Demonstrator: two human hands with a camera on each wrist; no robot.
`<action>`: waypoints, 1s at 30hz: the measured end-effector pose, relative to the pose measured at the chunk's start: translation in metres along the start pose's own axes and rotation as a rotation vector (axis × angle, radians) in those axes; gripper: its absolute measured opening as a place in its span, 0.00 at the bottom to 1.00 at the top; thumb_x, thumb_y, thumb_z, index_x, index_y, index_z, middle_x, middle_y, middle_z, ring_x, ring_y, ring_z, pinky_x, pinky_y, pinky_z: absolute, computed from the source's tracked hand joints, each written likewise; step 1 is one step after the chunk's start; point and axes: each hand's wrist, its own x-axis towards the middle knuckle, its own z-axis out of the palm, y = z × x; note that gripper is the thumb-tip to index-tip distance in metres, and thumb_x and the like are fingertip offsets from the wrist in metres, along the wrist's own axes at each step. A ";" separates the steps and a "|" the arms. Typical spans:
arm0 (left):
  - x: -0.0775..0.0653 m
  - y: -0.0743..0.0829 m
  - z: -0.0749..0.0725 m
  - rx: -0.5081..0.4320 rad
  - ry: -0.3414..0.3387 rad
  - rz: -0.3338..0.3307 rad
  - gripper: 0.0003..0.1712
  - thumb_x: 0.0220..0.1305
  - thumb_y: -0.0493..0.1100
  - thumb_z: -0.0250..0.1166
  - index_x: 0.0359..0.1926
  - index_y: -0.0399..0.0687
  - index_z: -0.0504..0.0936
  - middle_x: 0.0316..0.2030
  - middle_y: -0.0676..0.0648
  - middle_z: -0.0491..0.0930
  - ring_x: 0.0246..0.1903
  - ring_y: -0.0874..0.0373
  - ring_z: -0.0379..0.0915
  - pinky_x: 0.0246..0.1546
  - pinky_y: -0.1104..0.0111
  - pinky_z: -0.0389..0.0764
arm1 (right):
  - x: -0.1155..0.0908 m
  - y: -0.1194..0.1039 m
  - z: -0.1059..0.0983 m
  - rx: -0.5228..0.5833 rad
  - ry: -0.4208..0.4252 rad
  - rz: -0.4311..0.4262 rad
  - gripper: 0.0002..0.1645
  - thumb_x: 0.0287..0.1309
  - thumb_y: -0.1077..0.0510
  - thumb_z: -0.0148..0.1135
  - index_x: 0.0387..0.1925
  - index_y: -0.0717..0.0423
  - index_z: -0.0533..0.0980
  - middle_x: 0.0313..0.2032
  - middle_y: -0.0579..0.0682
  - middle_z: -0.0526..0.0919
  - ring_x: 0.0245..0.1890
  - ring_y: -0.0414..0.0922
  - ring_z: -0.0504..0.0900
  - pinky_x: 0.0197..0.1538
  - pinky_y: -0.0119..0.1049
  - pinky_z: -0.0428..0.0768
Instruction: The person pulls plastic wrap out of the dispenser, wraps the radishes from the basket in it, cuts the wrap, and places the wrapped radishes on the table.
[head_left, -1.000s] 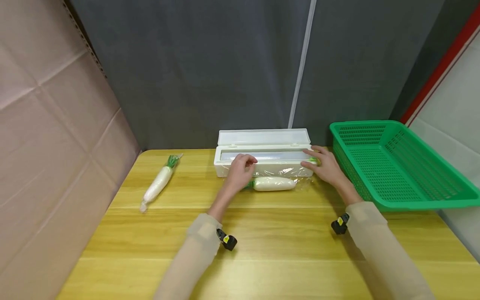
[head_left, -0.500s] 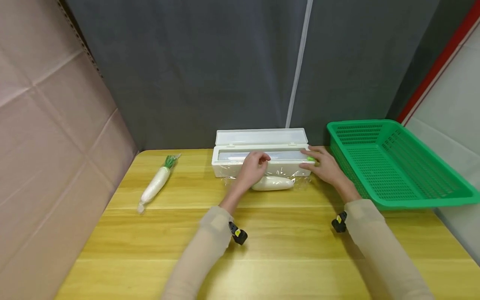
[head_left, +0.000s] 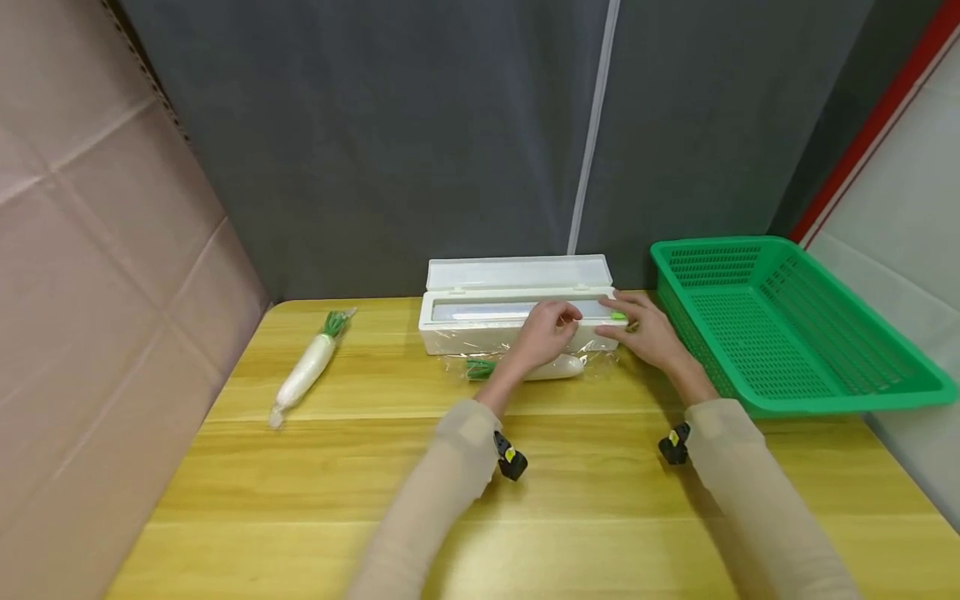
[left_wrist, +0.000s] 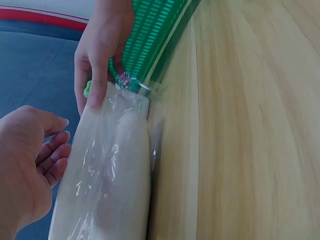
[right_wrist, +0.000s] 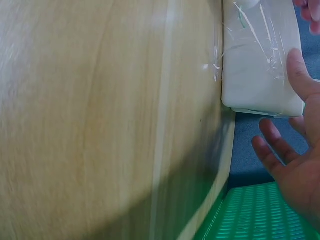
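A long white cling film dispenser (head_left: 465, 340) sits at the back of the table with its lid raised. Clear film drapes down its front over a wrapped white radish (head_left: 561, 367) with green stems. My left hand (head_left: 546, 335), fingers curled and no object visible between them, is over the dispenser's front edge, above the radish. With my right hand (head_left: 643, 330) I hold the dispenser's right end, thumb (right_wrist: 299, 75) on the front edge and other fingers round the end. A small green slider (head_left: 618, 316) shows beside that hand.
Another wrapped white radish (head_left: 307, 372) lies on the left of the wooden table (head_left: 315, 500). A green plastic basket (head_left: 840, 408) stands on the right, close to my right forearm. Behind the dispenser hangs a dark grey curtain (head_left: 375, 167).
My left hand has moved rightward along the dispenser's front edge toward my right hand, uncovering the radish's green stems. The right hand has kept its place at the right end.
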 end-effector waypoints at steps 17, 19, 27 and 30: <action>0.030 0.018 0.041 -0.063 0.121 -0.098 0.12 0.71 0.46 0.65 0.49 0.46 0.87 0.38 0.51 0.80 0.34 0.62 0.72 0.35 0.75 0.70 | 0.002 -0.002 -0.005 -0.048 -0.038 -0.008 0.33 0.63 0.50 0.70 0.65 0.60 0.75 0.69 0.66 0.66 0.44 0.60 0.78 0.49 0.56 0.77; 0.032 0.019 0.043 -0.038 0.138 -0.119 0.12 0.69 0.48 0.67 0.47 0.48 0.88 0.37 0.52 0.80 0.34 0.63 0.73 0.35 0.76 0.70 | 0.002 -0.002 -0.005 -0.051 -0.040 -0.010 0.32 0.64 0.50 0.70 0.64 0.60 0.75 0.69 0.66 0.66 0.44 0.60 0.78 0.49 0.57 0.77; 0.034 0.023 0.047 0.041 0.144 -0.203 0.09 0.64 0.53 0.71 0.40 0.56 0.90 0.35 0.57 0.79 0.32 0.64 0.73 0.31 0.75 0.68 | 0.002 -0.001 -0.004 -0.039 -0.032 -0.013 0.32 0.63 0.56 0.70 0.65 0.66 0.74 0.68 0.66 0.68 0.45 0.61 0.78 0.48 0.56 0.77; 0.035 0.025 0.047 0.046 0.147 -0.214 0.09 0.62 0.54 0.73 0.39 0.58 0.90 0.33 0.58 0.78 0.31 0.65 0.72 0.30 0.74 0.68 | 0.001 -0.002 -0.005 -0.033 -0.023 -0.017 0.32 0.62 0.57 0.70 0.64 0.67 0.74 0.67 0.66 0.69 0.44 0.61 0.78 0.47 0.55 0.77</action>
